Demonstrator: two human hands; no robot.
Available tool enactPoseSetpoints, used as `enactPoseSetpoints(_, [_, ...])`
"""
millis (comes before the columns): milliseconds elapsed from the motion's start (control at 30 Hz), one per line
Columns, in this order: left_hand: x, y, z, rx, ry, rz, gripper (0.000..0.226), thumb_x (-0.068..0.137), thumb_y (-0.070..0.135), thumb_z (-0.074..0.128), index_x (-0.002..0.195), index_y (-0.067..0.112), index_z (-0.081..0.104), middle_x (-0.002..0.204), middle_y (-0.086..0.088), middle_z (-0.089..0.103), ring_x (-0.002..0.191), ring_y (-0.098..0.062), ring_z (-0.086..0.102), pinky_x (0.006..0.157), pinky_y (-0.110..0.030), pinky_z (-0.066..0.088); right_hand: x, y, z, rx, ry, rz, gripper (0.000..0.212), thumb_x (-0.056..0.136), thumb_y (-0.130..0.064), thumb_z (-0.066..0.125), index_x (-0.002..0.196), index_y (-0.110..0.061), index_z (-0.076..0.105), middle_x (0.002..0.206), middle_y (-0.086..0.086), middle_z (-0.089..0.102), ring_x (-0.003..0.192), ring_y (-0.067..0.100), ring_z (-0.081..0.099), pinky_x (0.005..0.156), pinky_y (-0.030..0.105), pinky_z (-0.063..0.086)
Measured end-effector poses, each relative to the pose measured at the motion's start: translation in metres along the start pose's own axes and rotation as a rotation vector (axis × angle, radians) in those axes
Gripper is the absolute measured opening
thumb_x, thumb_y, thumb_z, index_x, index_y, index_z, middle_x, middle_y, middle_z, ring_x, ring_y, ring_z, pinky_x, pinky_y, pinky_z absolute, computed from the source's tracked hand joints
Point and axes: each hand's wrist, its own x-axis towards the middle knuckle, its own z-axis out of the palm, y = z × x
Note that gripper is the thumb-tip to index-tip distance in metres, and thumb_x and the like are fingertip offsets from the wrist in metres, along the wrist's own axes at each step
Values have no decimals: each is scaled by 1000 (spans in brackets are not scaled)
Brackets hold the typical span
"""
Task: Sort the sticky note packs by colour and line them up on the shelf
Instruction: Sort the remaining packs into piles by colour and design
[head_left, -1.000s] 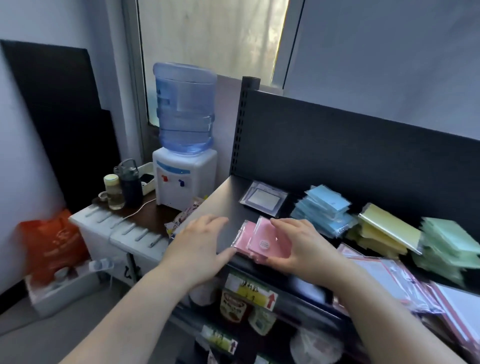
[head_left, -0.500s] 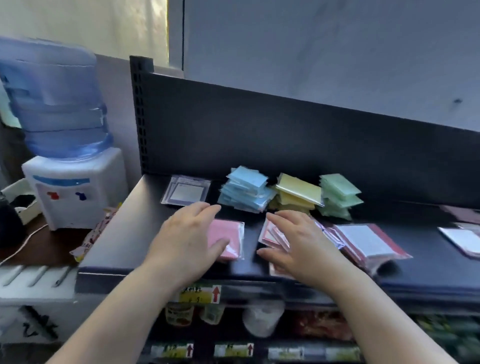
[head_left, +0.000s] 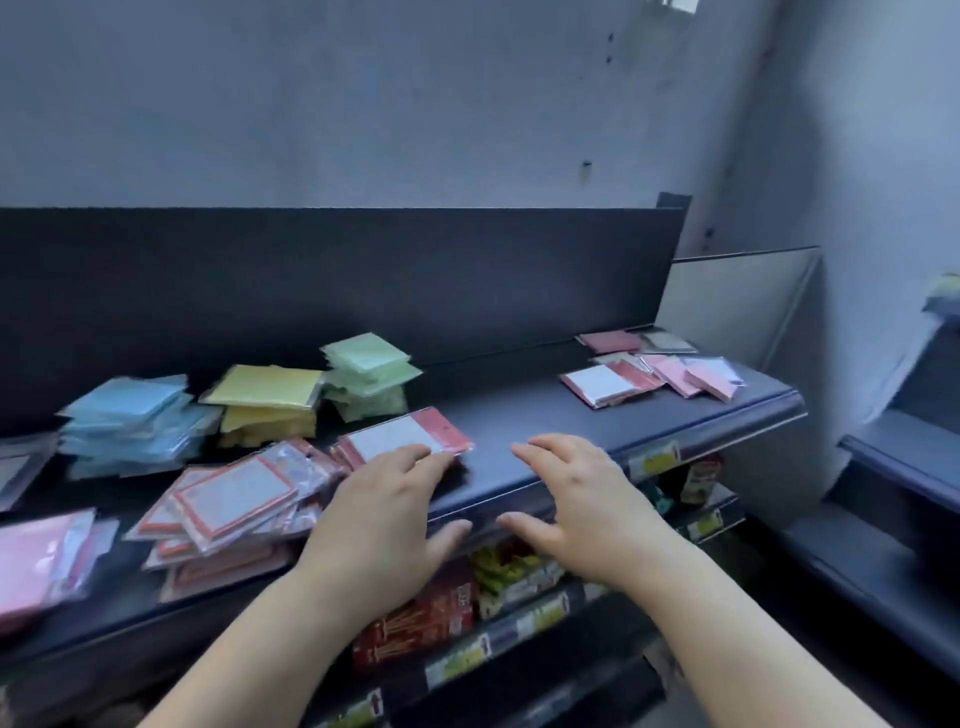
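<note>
On the dark shelf (head_left: 545, 415), against its back panel, three sorted piles of sticky note packs stand side by side: a blue pile (head_left: 130, 415) at the left, a yellow pile (head_left: 265, 400) just beside it, and a green pile (head_left: 366, 374) touching the yellow one. All are thin square packs in clear wrappers, stacked a little askew. In front of them lies a loose heap of red-bordered packs (head_left: 234, 499) with white centres, overlapping at odd angles. A pink pack (head_left: 36, 561) sits at the far left near the front edge. A mixed cluster of pink and red packs (head_left: 654, 369) lies well apart at the shelf's right end.

The left hand (head_left: 379, 525) is flat with fingers straight, its fingertips resting on the near edge of a red-and-white pack (head_left: 405, 436). The right hand (head_left: 571, 499) is spread over bare shelf and holds nothing; whether it touches the surface cannot be told. Snack packets (head_left: 431, 618) fill the shelf below.
</note>
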Motion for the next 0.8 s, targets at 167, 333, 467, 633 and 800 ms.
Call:
enactPoseSetpoints(167, [33,79,33,-21,-13,65,67,90,59,48,148,30,28,147,13,34,135,-10,33,108,-23,27,-32,84,-17,-11,-12,70,73,87,-62,49,148,-28,26,149,-6,29,138,14,21,117,31,17])
enactPoseSetpoints(333, [63,129,56,-25,-66,76,65,91,58,48,147,32,27,146,14,34,134,-10,34,106,-24,30,-47,142,-32,7,-10,104,72,88,-59,50,148,-29,25,150,-8,28,139,13,21,117,30,16])
enactPoseSetpoints(467, [97,147,70,-40,-108,54,67,90,57,50,148,32,27,147,14,34,135,-11,34,107,-27,32,-42,177,-35,19,-10,126,71,89,-59,49,149,-30,25,150,-8,28,139,12,21,117,29,16])
enactPoseSetpoints(633, [156,144,90,-31,-183,30,73,89,59,51,150,32,22,150,13,30,136,-13,32,106,-31,37,-17,219,-32,23,-26,182,71,90,-59,47,149,-30,23,150,-9,28,138,11,21,115,29,17])
enactPoseSetpoints(800, [224,137,111,-4,-303,15,80,86,61,53,151,32,15,157,4,19,143,-20,22,110,-37,34,18,261,-27,3,-54,257,71,90,-59,48,149,-29,24,150,-10,28,139,11,21,117,30,18])
